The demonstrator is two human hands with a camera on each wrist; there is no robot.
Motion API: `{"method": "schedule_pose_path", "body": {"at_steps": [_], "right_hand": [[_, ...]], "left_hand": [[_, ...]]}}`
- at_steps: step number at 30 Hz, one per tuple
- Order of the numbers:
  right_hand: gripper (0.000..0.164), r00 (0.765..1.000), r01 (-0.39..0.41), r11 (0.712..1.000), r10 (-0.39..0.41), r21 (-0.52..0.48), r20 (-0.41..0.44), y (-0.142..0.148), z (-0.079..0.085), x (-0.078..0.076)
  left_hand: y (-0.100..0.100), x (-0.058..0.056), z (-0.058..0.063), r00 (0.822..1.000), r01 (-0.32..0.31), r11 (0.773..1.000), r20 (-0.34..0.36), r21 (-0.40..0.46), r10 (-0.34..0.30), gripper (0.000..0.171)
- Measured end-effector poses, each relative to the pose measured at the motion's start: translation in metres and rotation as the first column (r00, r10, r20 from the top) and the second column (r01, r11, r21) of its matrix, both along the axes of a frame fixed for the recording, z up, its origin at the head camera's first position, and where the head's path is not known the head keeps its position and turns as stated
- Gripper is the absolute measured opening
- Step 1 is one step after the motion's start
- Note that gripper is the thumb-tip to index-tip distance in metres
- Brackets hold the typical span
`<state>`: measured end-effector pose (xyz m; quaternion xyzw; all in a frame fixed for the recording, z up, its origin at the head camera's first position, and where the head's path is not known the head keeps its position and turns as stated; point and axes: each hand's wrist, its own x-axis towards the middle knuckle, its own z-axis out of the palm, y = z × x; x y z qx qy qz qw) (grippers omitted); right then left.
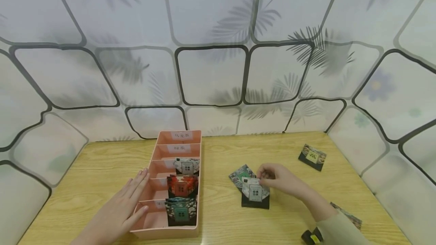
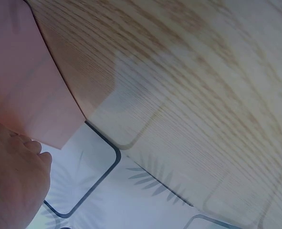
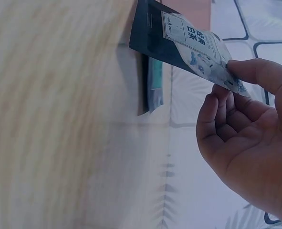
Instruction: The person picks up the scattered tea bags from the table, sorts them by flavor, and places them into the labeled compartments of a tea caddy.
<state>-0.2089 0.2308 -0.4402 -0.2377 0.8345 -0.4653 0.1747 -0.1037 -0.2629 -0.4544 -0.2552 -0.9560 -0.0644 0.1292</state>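
My right hand (image 1: 280, 180) pinches a white-and-black tea sachet (image 1: 255, 193) by its upper corner, between thumb and fingers. In the right wrist view the sachet (image 3: 193, 45) hangs tilted off the thumb tip. Behind it a green-patterned sachet (image 1: 240, 175) lies on the table, partly covered in the head view. My left hand (image 1: 119, 205) rests with straight fingers along the left rim of a pink divided box (image 1: 163, 233). Its three nearer compartments hold upright sachets: white (image 1: 187, 167), red (image 1: 182, 187) and green (image 1: 181, 213).
The two far compartments (image 1: 178, 149) bear paper labels and show no sachets. A yellow-labelled sachet (image 1: 312, 157) lies at the far right. Another sachet (image 1: 347, 215) and a dark item (image 1: 311, 237) lie partly under the right sleeve. A patterned cloth (image 1: 218, 75) encloses the table.
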Motion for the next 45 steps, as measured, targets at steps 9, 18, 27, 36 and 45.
{"method": "schedule_pose_path", "body": {"at_steps": [9, 18, 27, 36, 45], "right_hand": [[0.009, 0.999, 0.005, 0.999, -0.007, -0.038, -0.037, -0.023, 0.014, -0.013], [0.009, 0.997, -0.009, 0.999, 0.005, -0.050, -0.080, -0.047, 0.030, -0.024], [0.010, 0.995, -0.017, 0.996, 0.008, -0.086, -0.096, -0.070, 0.046, -0.035], [0.010, 0.995, -0.004, 0.994, -0.006, -0.105, -0.098, -0.092, 0.061, -0.043], [0.009, 0.994, 0.003, 0.992, -0.017, -0.126, -0.107, -0.112, 0.073, -0.050]], "left_hand": [[0.000, -0.001, 0.000, 1.000, -0.003, 1.000, -0.008, -0.007, 0.003, 0.080], [0.000, -0.001, -0.001, 1.000, 0.003, 1.000, -0.013, -0.004, -0.003, 0.079], [-0.002, -0.001, -0.003, 1.000, 0.009, 1.000, -0.016, 0.001, -0.009, 0.081], [-0.001, -0.001, -0.002, 1.000, -0.009, 1.000, 0.006, 0.002, 0.009, 0.080], [0.001, -0.002, 0.001, 0.999, -0.025, 1.000, 0.031, 0.001, 0.025, 0.079]]}}
